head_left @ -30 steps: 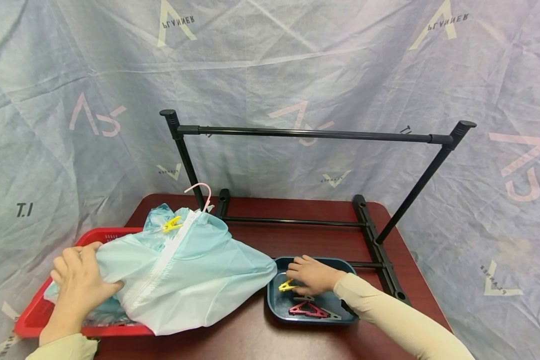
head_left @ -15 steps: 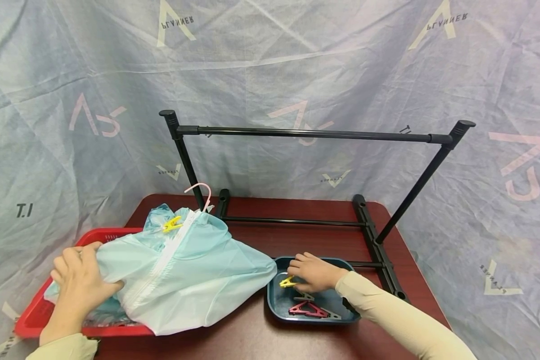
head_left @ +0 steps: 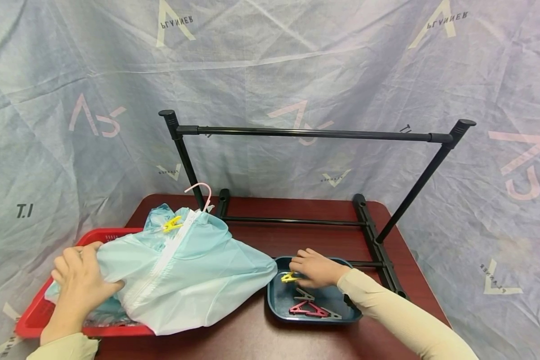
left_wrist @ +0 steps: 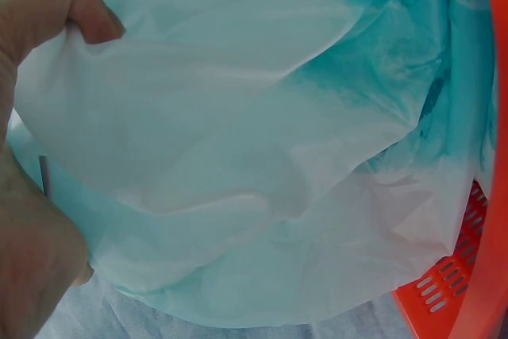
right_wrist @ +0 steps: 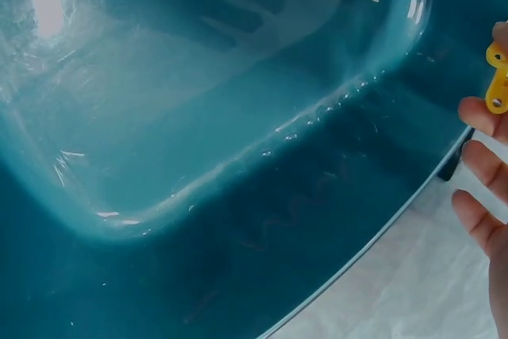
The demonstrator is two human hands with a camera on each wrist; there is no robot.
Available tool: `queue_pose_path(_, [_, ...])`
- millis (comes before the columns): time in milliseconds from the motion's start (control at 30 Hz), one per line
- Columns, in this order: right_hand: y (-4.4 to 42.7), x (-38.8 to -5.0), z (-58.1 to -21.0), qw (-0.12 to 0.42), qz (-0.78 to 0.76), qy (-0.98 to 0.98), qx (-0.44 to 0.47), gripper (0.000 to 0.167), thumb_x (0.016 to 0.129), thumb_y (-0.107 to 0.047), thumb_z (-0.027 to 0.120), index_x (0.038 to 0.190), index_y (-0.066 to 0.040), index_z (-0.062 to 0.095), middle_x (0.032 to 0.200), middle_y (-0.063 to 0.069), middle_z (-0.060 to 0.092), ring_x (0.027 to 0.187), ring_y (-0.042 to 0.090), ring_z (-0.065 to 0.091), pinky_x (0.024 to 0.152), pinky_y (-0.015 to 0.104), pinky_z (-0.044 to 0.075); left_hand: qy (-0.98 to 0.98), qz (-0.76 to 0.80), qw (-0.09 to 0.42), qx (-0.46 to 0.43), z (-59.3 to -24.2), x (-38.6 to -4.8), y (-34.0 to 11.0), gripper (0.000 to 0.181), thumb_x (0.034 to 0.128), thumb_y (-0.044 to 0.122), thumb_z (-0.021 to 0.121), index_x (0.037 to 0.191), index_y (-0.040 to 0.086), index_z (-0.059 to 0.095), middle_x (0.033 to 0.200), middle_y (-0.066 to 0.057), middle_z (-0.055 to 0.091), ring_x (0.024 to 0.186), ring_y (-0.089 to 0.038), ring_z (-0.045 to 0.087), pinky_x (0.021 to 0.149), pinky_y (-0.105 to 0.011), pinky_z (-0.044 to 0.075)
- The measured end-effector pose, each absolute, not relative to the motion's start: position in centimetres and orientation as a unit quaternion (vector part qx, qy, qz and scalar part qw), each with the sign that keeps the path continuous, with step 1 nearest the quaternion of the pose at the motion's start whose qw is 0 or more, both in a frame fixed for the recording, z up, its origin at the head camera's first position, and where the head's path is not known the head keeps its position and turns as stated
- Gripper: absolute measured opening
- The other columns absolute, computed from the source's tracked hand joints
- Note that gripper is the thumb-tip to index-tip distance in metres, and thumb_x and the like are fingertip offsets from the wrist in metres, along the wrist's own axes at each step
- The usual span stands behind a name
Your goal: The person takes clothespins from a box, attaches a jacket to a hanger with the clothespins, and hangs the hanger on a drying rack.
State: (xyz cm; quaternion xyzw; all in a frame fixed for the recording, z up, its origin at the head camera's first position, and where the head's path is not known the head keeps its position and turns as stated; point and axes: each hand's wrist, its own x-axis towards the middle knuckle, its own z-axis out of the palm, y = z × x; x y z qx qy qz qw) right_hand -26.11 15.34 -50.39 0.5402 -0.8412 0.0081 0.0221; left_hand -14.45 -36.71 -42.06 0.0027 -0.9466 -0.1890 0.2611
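A light blue and white zip-up jacket lies over the basket, with a pink hanger hook rising from its collar. One yellow clothes peg is clipped near the neck. My left hand grips the jacket's left side; its fingers and thumb crease the fabric in the left wrist view. Over the dark blue tray, my right hand pinches another yellow clothes peg. In the right wrist view that peg shows at the right edge between the fingertips.
Red pegs and grey pegs lie in the tray. A red basket holding more blue fabric sits under the jacket. Behind stands a black clothes rack on the dark red table, with a printed grey cloth backdrop.
My right hand has risen slightly toward the tray's far side with the yellow peg, showing more of a grey peg below. The left hand and jacket stay in place.
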Motion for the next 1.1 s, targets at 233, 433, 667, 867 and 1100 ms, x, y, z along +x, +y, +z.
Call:
queue_pose_path(233, [15.3, -26.3, -50.3, 0.035, 0.012, -0.841, 0.539, 0.024, 0.089, -0.03, 0.074, 0.105, -0.02, 0.058, 0.1, -0.008, 0.061, 0.087, 0.012, 0.042, 0.073, 0.029, 0.032, -0.949, -0.188, 0.255, 0.007, -42.0, -14.5, -36.7, 0.092, 0.0457, 0.001, 0.09, 0.12, -0.013, 0.037, 0.101, -0.036, 0.028, 0.091, -0.056, 0.024, 0.068, -0.061, 0.016])
queue_pose_path(433, [15.3, -26.4, -50.1, 0.054, 0.016, -0.84, 0.54, 0.024, 0.089, -0.029, 0.074, 0.106, -0.02, 0.06, 0.101, -0.006, 0.062, 0.087, 0.013, 0.043, 0.074, 0.03, 0.033, -0.948, -0.188, 0.256, 0.007, -42.0, -14.5, -36.7, 0.091, 0.0455, 0.001, 0.09, 0.119, -0.013, 0.037, 0.101, -0.036, 0.028, 0.091, -0.056, 0.023, 0.068, -0.061, 0.016])
queue_pose_path(667, [15.3, -26.5, -49.9, 0.064, 0.015, -0.842, 0.536, 0.023, 0.09, -0.029, 0.074, 0.105, -0.018, 0.062, 0.1, -0.006, 0.061, 0.087, 0.013, 0.045, 0.075, 0.032, 0.036, -0.948, -0.186, 0.257, 0.006, -42.1, -14.5, -36.7, 0.092, 0.0451, 0.001, 0.09, 0.119, -0.013, 0.037, 0.101, -0.036, 0.029, 0.091, -0.055, 0.024, 0.068, -0.061, 0.016])
queue_pose_path(867, [15.3, -26.8, -49.8, 0.087, 0.022, -0.84, 0.536, 0.022, 0.09, -0.027, 0.074, 0.106, -0.018, 0.064, 0.101, -0.005, 0.063, 0.088, 0.014, 0.048, 0.074, 0.032, 0.037, -0.949, -0.185, 0.255, 0.01, -42.1, -14.5, -36.7, 0.092, 0.0454, 0.002, 0.089, 0.12, -0.013, 0.037, 0.1, -0.036, 0.028, 0.091, -0.055, 0.024, 0.068, -0.061, 0.016])
queue_pose_path(1100, [15.3, -27.4, -50.1, 0.105, 0.033, -0.836, 0.538, 0.019, 0.091, -0.026, 0.073, 0.104, -0.017, 0.064, 0.098, -0.006, 0.061, 0.085, 0.013, 0.047, 0.072, 0.03, 0.036, -0.948, -0.184, 0.26, 0.01, -42.1, -14.4, -36.7, 0.092, 0.0449, 0.002, 0.089, 0.119, -0.013, 0.038, 0.1, -0.036, 0.029, 0.09, -0.055, 0.024, 0.068, -0.06, 0.017])
